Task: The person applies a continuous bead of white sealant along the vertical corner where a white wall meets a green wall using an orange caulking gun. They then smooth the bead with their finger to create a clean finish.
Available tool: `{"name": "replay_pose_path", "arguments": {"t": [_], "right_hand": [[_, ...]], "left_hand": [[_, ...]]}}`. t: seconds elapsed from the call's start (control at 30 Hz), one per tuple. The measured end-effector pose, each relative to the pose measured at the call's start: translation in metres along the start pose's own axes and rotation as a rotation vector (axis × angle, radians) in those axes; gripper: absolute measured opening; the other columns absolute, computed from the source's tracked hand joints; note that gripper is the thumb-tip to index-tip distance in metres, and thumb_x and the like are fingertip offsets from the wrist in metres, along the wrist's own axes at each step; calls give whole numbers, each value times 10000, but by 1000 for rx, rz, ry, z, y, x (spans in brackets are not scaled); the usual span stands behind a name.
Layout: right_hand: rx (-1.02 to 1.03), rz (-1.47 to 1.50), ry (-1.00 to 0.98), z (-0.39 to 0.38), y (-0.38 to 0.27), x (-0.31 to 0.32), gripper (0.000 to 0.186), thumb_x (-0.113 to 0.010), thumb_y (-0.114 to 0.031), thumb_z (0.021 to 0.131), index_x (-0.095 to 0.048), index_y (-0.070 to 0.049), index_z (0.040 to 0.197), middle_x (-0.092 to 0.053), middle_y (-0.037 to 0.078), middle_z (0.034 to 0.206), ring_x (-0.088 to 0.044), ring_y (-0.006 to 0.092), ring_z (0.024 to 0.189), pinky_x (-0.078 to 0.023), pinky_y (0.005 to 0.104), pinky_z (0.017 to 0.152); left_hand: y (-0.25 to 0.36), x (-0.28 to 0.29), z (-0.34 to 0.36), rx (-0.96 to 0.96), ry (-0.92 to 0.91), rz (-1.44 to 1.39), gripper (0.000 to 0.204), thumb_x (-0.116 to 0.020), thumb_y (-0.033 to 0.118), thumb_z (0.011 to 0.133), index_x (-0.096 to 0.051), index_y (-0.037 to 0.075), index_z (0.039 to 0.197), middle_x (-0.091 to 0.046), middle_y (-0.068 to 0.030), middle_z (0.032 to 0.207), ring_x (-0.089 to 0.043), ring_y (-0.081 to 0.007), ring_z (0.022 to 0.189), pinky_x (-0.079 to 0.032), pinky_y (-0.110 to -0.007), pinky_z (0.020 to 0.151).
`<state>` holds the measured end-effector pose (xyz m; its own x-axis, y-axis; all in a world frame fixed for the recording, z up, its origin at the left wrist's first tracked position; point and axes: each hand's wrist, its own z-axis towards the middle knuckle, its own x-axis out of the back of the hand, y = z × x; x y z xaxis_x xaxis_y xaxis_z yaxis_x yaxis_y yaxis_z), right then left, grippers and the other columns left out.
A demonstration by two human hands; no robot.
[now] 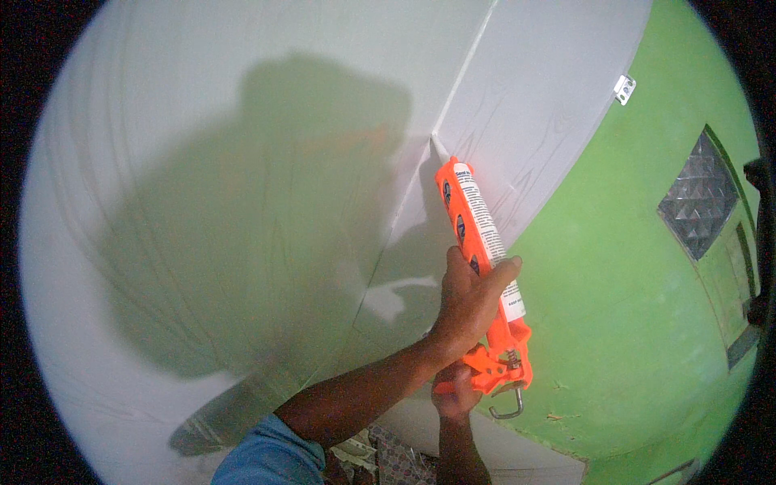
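An orange caulking gun [514, 339] holds a white printed cartridge [485, 218]. Its white nozzle [439, 147] touches a thin white seam [462, 69] between grey-white panels [550, 97]. My left hand [473, 295] is wrapped round the middle of the gun. Lower down, my right hand [455, 392] is closed on the handle and trigger, partly hidden by the gun and my left forearm. A bent metal rod [509, 411] sticks out of the gun's rear.
A green wall [598, 323] runs along the right, with a small patterned-glass window [699, 194] and a metal bracket [624, 89] at the panel's edge. My shadow falls across the panels at left. A patterned surface [396, 457] shows at the bottom.
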<state>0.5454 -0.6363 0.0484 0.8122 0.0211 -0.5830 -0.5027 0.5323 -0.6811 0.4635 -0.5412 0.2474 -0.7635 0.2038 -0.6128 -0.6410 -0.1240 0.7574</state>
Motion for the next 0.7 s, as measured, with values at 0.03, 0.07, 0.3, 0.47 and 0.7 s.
{"name": "replay_pose_path", "arguments": {"t": [0.03, 0.07, 0.3, 0.47, 0.7], "right_hand": [[35, -30, -16, 0, 4, 4, 657, -706, -253, 1030, -442, -24, 1586, -581, 135, 1538, -556, 322, 1427, -407, 503, 1227], [51, -58, -39, 0, 8, 9, 652, -663, -320, 1062, -438, -24, 1597, -576, 139, 1556, -560, 331, 1425, -416, 519, 1208], [-35, 37, -27, -6, 20, 27, 636, -581, -384, 1090, -464, 15, 1572, -590, 155, 1543, -550, 347, 1434, -397, 523, 1218], [-85, 96, -5, -13, 21, 10, 632, -559, -396, 1093, -477, 14, 1567, -589, 166, 1550, -545, 350, 1440, -393, 526, 1219], [-67, 67, 171, -20, 21, -9, 404, -640, -143, 1043, -602, 39, 1402, -695, 127, 1343, -676, 231, 1147, -559, 388, 1002]], "left_hand": [[-1, 0, 0, 0, 4, 15, 335, -776, 201, 977, -500, 66, 1110, -563, -16, 961, -567, -121, 853, -521, -336, 778], [-1, 1, 0, 9, 13, 39, 340, -776, 201, 977, -498, 63, 1117, -563, -19, 967, -568, -123, 859, -524, -338, 785], [5, 5, -3, 9, -6, 115, 404, -784, 226, 987, -474, 41, 1168, -561, -53, 1022, -579, -135, 892, -538, -347, 809], [7, 8, -4, 41, -21, 112, 422, -790, 236, 998, -463, 37, 1175, -567, -55, 1026, -581, -129, 895, -540, -335, 803], [14, 11, -4, 57, -20, 148, 445, -798, 237, 1000, -446, 33, 1178, -573, -56, 1020, -587, -132, 889, -549, -333, 791]]}}
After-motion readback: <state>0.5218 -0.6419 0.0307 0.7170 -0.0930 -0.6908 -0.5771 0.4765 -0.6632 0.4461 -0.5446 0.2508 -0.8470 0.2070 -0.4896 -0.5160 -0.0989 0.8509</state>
